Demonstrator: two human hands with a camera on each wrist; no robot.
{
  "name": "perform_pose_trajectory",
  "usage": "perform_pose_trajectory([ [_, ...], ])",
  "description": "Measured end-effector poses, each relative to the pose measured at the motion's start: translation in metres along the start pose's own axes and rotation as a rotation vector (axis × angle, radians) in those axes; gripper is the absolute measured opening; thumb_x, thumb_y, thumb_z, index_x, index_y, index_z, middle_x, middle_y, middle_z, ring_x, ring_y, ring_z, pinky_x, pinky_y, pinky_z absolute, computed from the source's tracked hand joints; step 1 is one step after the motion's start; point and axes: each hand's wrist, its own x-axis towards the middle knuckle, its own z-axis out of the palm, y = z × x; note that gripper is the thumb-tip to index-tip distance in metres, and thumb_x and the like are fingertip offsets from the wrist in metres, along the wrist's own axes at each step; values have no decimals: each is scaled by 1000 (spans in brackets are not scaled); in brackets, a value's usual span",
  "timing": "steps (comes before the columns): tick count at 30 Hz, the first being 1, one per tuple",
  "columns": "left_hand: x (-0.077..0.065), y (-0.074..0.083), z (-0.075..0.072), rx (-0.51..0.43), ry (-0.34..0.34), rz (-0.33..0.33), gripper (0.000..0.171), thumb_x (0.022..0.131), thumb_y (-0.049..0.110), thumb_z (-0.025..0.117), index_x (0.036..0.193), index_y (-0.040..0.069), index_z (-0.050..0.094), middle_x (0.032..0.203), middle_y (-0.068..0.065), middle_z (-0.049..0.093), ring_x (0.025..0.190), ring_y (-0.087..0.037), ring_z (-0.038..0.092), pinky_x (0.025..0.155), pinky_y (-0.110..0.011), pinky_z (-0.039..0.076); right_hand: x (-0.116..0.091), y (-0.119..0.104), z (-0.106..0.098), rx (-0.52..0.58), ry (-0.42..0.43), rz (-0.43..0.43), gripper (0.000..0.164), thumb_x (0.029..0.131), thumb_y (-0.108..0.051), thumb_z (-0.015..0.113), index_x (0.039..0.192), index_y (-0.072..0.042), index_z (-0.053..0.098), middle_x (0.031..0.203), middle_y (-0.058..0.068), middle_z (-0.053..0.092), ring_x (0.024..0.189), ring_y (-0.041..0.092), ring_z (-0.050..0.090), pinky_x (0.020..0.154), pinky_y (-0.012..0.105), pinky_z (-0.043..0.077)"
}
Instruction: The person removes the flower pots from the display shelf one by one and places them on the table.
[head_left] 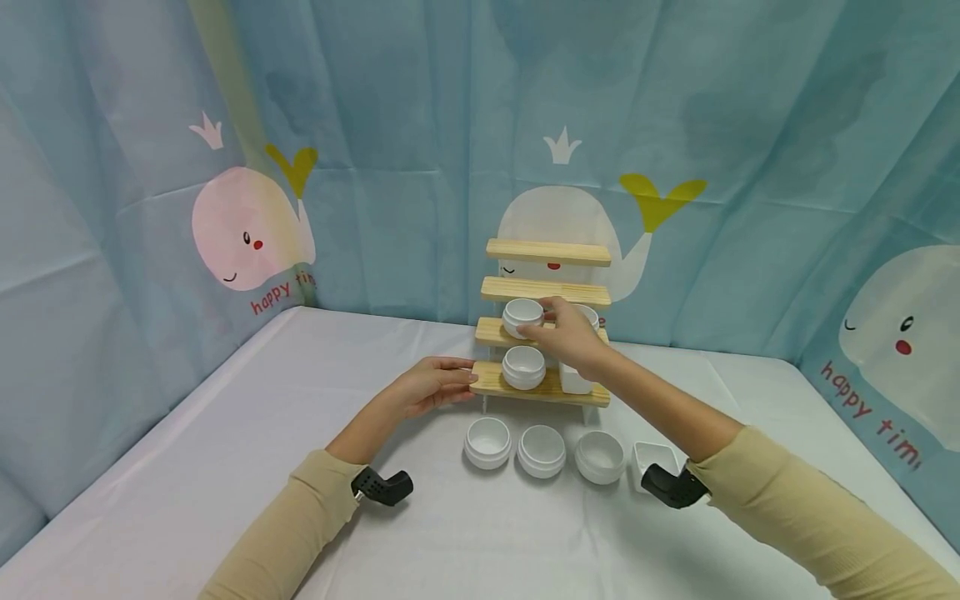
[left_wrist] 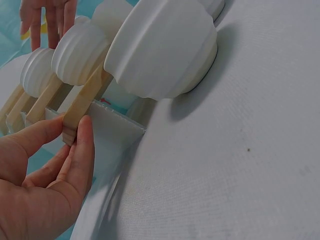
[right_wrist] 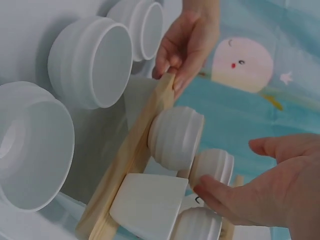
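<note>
The left hand (head_left: pixel 433 387) pinches the lowest board (head_left: pixel 491 380) by its end. Right of those fingers, one board up, sits a bowl (head_left: pixel 522 315); then the right hand (head_left: pixel 574 337) — fingers and thumb spread wide beside it, contact unclear.

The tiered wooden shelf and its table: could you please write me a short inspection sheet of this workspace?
Surface: white cloth; one dark speck.
Job's things: tiered wooden shelf bears three round bowls and a square bowl on its two lower boards; three more round bowls and another square one stand in front.
Clutter: nothing seen.
Hands: left hand pinches the lowest board's left end; right hand is at the second board's left bowl, contact unclear.
Cables: nothing seen.
Surroundings: blue whale-print curtain.
</note>
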Motion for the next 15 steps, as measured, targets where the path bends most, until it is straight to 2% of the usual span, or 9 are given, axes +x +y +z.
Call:
perform_pose_trajectory([
  [8,0,-1,-1,3,6,-4,51,105,1,61,152,-11,44,108,-11,68,82,-10,72,78,-21,65,6,-3,8,-35,26,-6,76,105,-21,66,162,6,25,156,29,42,143,42,46,119,52,47],
  [15,1,-1,-1,-1,5,-4,51,105,0,60,152,-11,44,108,-11,68,83,-10,72,79,-21,65,10,-6,14,-78,36,10,78,104,-23,65,163,6,23,163,28,35,152,42,37,126,53,38],
])
